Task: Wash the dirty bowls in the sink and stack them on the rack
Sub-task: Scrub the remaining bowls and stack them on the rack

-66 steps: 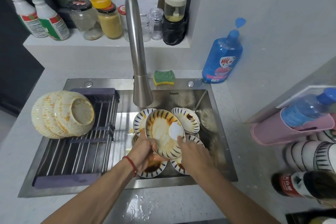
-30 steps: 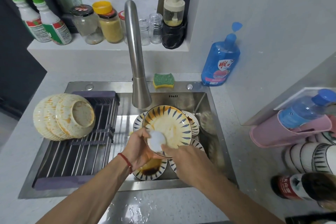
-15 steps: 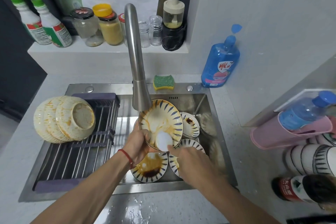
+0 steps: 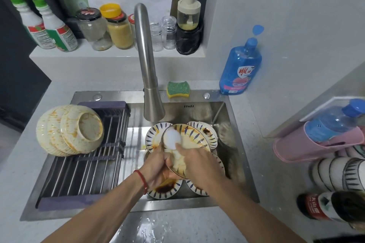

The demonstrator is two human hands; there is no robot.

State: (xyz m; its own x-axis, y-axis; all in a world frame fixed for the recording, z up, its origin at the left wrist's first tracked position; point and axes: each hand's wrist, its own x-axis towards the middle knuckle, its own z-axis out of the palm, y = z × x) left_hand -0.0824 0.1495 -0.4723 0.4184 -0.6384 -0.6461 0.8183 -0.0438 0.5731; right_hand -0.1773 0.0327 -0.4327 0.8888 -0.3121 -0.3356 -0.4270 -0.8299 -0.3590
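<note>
No text is legible — the blue soap bottle (image 4: 240,65) label's characters are too blurred.

left hand (image 4: 156,169) – fingers curled, gripping | right hand (image 4: 197,161) – pinching

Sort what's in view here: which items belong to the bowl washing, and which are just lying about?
Part of the job:
left hand gripping the held bowl
right hand rubbing a white scrubber inside it
dirty bowls in the sink
rack with stacked bowls
faucet

Lying about:
green sponge
blue soap bottle
jars on the ledge
</note>
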